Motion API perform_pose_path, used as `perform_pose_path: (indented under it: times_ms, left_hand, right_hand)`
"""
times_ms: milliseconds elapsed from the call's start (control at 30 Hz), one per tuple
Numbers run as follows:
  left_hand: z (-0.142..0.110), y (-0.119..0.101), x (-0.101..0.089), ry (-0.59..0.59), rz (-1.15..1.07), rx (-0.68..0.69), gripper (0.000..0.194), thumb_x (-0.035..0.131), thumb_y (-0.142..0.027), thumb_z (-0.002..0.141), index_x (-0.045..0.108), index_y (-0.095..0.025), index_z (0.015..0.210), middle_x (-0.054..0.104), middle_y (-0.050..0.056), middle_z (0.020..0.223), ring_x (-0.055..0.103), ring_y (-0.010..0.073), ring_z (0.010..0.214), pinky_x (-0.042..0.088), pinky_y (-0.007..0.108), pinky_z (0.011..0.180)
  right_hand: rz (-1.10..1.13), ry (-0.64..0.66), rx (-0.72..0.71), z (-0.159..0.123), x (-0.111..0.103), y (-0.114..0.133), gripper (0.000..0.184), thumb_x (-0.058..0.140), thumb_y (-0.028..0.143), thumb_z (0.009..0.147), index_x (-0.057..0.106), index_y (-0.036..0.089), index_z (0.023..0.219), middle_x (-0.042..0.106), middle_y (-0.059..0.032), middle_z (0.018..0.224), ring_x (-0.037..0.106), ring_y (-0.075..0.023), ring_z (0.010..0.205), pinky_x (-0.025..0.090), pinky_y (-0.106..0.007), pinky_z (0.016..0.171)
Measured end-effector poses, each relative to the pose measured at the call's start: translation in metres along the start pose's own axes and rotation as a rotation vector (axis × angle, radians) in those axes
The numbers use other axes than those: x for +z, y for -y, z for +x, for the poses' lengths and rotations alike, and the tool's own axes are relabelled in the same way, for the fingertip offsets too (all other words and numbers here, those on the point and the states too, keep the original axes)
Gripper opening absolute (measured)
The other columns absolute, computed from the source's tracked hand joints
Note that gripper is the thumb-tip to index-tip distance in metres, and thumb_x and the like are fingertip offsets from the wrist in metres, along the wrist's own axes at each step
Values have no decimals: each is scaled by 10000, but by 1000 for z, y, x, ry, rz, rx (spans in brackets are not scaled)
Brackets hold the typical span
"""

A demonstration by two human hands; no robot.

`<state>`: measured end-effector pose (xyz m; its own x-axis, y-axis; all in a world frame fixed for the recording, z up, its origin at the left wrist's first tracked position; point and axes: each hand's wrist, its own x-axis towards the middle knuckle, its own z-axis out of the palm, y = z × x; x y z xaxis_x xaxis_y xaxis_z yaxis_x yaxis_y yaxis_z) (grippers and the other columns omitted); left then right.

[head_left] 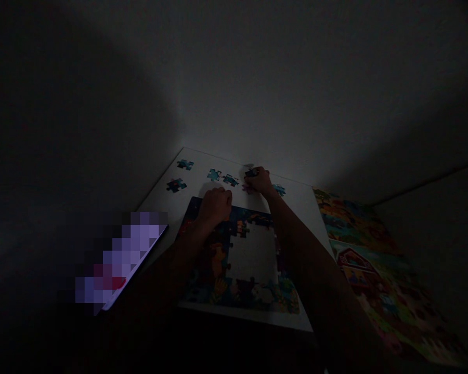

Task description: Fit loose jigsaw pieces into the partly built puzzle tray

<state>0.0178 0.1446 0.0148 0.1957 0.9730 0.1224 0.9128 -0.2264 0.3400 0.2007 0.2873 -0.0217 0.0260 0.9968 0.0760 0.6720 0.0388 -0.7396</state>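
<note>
A partly built jigsaw puzzle [218, 259] lies on a white board [296, 208] in a dim room, with a bare gap in its middle. My left hand [215, 205] rests as a closed fist on the puzzle's top edge. My right hand [259, 180] reaches further back and pinches a dark puzzle piece [251, 172] near the board's far edge. A pink piece [248, 189] lies just under that hand. Several loose blue pieces [230, 179] are scattered along the back of the board.
A colourful farm picture [359, 254], likely the puzzle box lid, lies to the right of the board. A lit screen [120, 259], blurred, sits at the left. A plain wall rises behind the board. The surroundings are very dark.
</note>
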Motion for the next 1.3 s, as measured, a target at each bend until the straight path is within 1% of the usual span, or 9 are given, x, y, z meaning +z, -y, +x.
perform_pose_path:
  times_ms: [67, 167, 333, 500, 767, 933, 1067, 1167, 1300]
  left_hand:
    - [0, 0, 1, -5, 2, 1, 263, 446, -189, 937, 709, -178, 952, 685, 104, 986, 622, 244, 966, 441, 367, 860]
    - [0, 1, 3, -11, 11, 3, 260, 445, -189, 938, 705, -176, 956, 683, 102, 982, 622, 240, 966, 441, 359, 852]
    - [1, 2, 6, -22, 18, 4, 246, 457, -194, 932, 703, -181, 942, 679, 100, 969, 620, 244, 963, 441, 361, 843]
    - [2, 2, 6, -20, 15, 10, 253, 449, -184, 934, 702, -182, 934, 675, 97, 962, 615, 246, 968, 439, 363, 846]
    - [0, 1, 3, -22, 0, -4, 256, 449, -188, 933, 705, -180, 928, 677, 99, 956, 614, 245, 953, 437, 363, 851]
    - [0, 2, 4, -27, -8, -1, 255, 455, -173, 921, 709, -185, 914, 678, 94, 952, 611, 243, 956, 435, 363, 859]
    - [1, 3, 6, -29, -6, 5, 262, 447, -189, 931, 709, -184, 929, 681, 91, 964, 609, 236, 945, 436, 359, 853]
    - [1, 3, 6, -24, -6, 4, 265, 444, -192, 935, 708, -185, 936, 682, 86, 961, 610, 227, 932, 437, 351, 850]
    - [2, 3, 6, -18, -5, 3, 260, 448, -191, 933, 708, -176, 936, 678, 90, 961, 607, 227, 934, 436, 353, 856]
  right_hand:
    - [105, -4, 85, -2, -3, -1, 412, 701, 277, 661, 545, 163, 1025, 647, -55, 865, 638, -182, 680, 548, -338, 619]
    - [239, -39, 109, -4, -8, -2, 338, 687, 287, 670, 529, 181, 950, 662, -39, 840, 624, -154, 652, 537, -302, 606]
    - [399, -58, 75, -13, -18, -4, 472, 678, 332, 661, 514, 191, 1080, 677, -39, 874, 657, -172, 737, 530, -302, 669]
    - [366, -52, 17, -32, -33, -2, 561, 661, 368, 657, 547, 192, 1177, 681, -31, 859, 640, -180, 759, 502, -310, 702]
    - [365, -83, 41, -90, -47, -2, 461, 647, 419, 634, 530, 216, 1031, 610, 2, 782, 602, -175, 681, 459, -288, 612]
    - [510, 25, 77, -134, -51, 9, 390, 669, 406, 645, 456, 251, 933, 604, 6, 861, 627, -177, 747, 491, -294, 646]
    - [552, 93, 121, -163, -54, 17, 341, 695, 359, 651, 461, 245, 872, 574, 27, 790, 580, -146, 680, 455, -259, 594]
    - [551, 169, 154, -177, -55, 20, 325, 713, 355, 667, 476, 237, 857, 574, 36, 741, 537, -126, 619, 411, -246, 560]
    - [592, 258, 142, -184, -53, 18, 356, 726, 347, 688, 520, 235, 955, 643, 20, 818, 569, -132, 659, 431, -254, 600]
